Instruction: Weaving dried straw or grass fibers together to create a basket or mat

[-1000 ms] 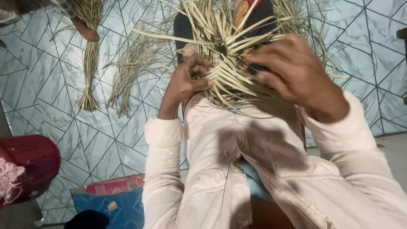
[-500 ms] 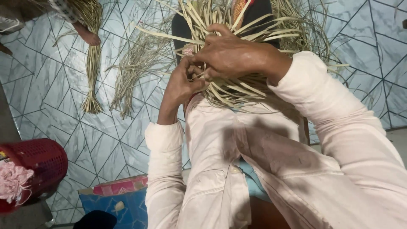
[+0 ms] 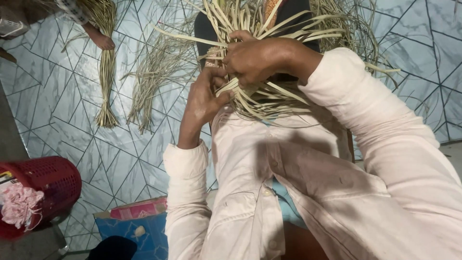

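On the tiled floor (image 3: pixel 57 110) lie two loose bundles of dried reeds (image 3: pixel 107 62), with another person's foot (image 3: pixel 100 39) beside one; a red basket (image 3: pixel 45 185) sits at lower left and a blue box (image 3: pixel 139 233) below. The pale shirt sleeves (image 3: pixel 375 135) hide much of the lap. The woven reed strips (image 3: pixel 269 53) rest in front, both hands buried in them: the left hand (image 3: pixel 204 98) pinches strips from below, the right hand (image 3: pixel 257 60) curls over them, seemingly gripping one.
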